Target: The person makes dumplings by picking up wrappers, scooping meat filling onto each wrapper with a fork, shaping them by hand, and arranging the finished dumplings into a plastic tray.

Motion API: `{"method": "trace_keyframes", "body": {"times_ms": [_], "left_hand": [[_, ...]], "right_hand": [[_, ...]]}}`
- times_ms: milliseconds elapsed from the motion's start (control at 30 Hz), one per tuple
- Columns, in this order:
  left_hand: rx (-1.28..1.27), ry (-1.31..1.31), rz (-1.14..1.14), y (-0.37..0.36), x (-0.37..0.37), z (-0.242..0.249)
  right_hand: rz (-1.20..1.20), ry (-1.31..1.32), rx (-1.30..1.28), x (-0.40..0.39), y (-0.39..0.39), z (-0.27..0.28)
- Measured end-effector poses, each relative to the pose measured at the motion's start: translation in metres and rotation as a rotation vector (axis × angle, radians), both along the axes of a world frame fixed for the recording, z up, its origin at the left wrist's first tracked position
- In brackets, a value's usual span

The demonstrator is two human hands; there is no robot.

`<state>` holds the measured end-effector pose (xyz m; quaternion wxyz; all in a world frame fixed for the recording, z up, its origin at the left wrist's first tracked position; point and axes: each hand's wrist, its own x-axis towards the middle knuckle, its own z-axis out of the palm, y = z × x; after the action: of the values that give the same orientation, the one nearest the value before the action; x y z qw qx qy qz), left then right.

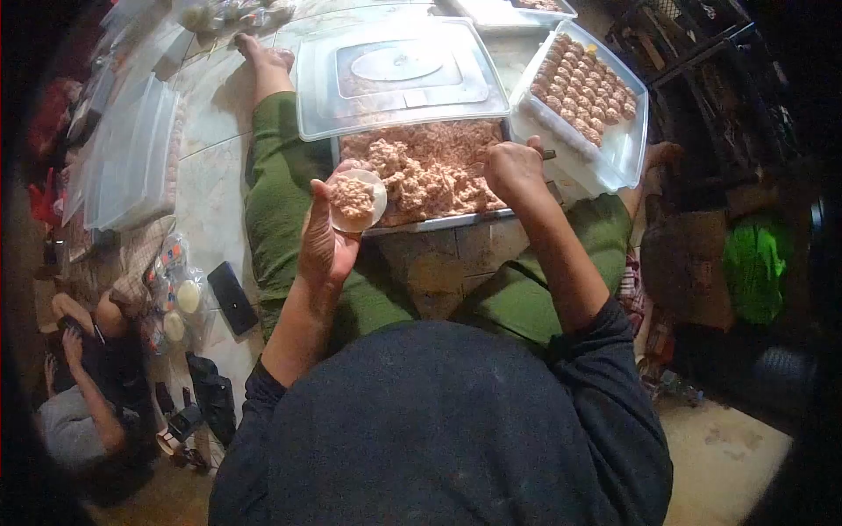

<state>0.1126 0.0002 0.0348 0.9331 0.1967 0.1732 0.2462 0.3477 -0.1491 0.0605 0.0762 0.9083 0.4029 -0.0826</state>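
On my left hand (329, 230) lies a round pale wrapper (380, 198) with a lump of minced filling (352, 196) on it, the thumb at its left edge. A tray of minced filling (421, 171) sits between my legs, partly covered by a clear plastic lid (399, 74). My right hand (516, 167) is closed over the tray's right edge, and a dark handle end sticks out at its right side. The rest of what it grips is hidden.
A clear box (621, 162) with rows of filled pieces (583, 88) stands at the right. Stacked clear containers (132, 153), a phone (231, 298) and bagged wrappers (181, 307) are at the left. Another person (83, 412) sits at lower left.
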Motion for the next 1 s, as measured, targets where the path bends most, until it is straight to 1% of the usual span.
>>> {"method": "trace_keyframes", "body": {"times_ms": [100,200,300,400,467,500,600,700,733,833,867,967,1000], "left_hand": [[0.289,0.150,-0.026,-0.003,0.003,-0.004],[0.205,0.124,0.006,-0.008,0.009,-0.014],[-0.010,0.021,-0.002,-0.008,0.010,-0.017],[-0.091,-0.013,0.009,-0.010,0.013,-0.011],[-0.076,-0.012,0.007,-0.010,0.015,-0.011],[-0.069,-0.011,0.005,-0.010,0.016,-0.010],[-0.053,-0.056,-0.013,-0.011,0.019,-0.003],[-0.104,-0.064,-0.010,-0.013,0.020,0.003],[-0.096,-0.083,-0.038,-0.014,0.020,0.006],[-0.048,-0.135,-0.089,-0.020,0.020,0.019],[-0.032,-0.126,-0.070,-0.023,0.021,0.021],[0.179,-0.073,-0.116,-0.033,0.017,0.032],[0.374,-0.026,-0.129,-0.034,0.018,0.030]], "right_hand": [[-0.041,0.019,-0.009,-0.004,0.001,0.005],[-0.048,0.079,0.146,-0.003,-0.007,-0.003],[-0.136,0.241,0.158,0.005,-0.014,-0.010],[-0.210,0.390,0.310,0.012,-0.022,-0.033],[-0.273,0.625,0.445,0.021,-0.023,-0.056],[-0.303,0.743,0.514,0.020,-0.021,-0.055],[-0.184,0.972,0.939,0.013,-0.012,-0.041],[-0.085,1.042,1.042,0.005,-0.004,-0.007],[-0.083,0.985,0.934,-0.003,-0.004,0.014],[0.157,0.939,1.083,-0.031,-0.001,0.023],[0.105,0.888,1.042,-0.046,-0.003,0.033],[0.167,0.461,0.835,-0.077,-0.006,0.047],[0.144,0.444,0.831,-0.082,-0.006,0.044]]}}
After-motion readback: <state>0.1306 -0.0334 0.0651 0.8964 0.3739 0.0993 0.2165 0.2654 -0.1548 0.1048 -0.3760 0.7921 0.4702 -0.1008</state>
